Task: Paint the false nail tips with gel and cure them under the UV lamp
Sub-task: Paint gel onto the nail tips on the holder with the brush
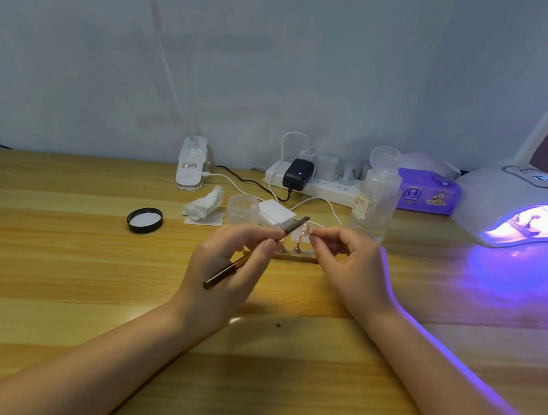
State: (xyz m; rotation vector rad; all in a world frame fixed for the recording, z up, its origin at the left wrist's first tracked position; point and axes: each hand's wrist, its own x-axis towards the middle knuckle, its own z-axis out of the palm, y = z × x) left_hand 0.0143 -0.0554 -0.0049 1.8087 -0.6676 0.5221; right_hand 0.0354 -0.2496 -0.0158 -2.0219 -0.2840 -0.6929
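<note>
A false nail tip (305, 229), pinched in my right hand (344, 267), stands above the table's (49, 283) middle. My left hand (223, 270) grips one brush (253, 253), its long axis slanting up-right, bristles at the tip. Behind, one clear jar (243, 208) sits open, contents unclear, its black lid (145, 221) lying leftward. One clear bottle (376, 192) stands near. At the right edge the UV lamp (521, 206) glows violet.
</note>
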